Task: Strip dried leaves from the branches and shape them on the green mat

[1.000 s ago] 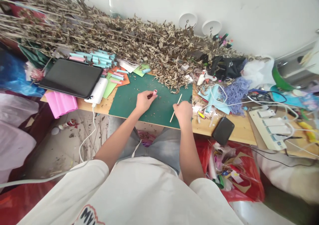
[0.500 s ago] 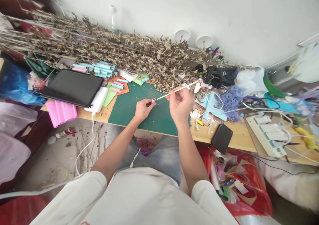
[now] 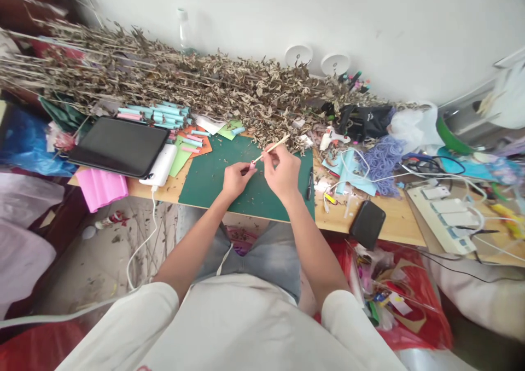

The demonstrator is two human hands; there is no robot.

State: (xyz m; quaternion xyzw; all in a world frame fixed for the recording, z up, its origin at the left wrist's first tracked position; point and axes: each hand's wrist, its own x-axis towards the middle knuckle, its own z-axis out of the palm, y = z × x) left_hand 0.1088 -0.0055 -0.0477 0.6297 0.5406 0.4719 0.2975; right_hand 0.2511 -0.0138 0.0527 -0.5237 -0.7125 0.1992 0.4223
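Our right hand (image 3: 282,170) now sits closer to our left hand (image 3: 237,180) than before — pinching the slim, pale wooden stick (image 3: 270,148), its tip at the mouth of the small pink paper roll (image 3: 252,166). Our left pinches that roll above the flat dark-green mat (image 3: 205,182).

Stick (image 3: 279,143) perhaps inside pink tube (image 3: 252,166)

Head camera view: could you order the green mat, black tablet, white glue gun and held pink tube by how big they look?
1. Green mat, though partly covered
2. Black tablet
3. White glue gun
4. Pink tube, partly hidden by the left hand
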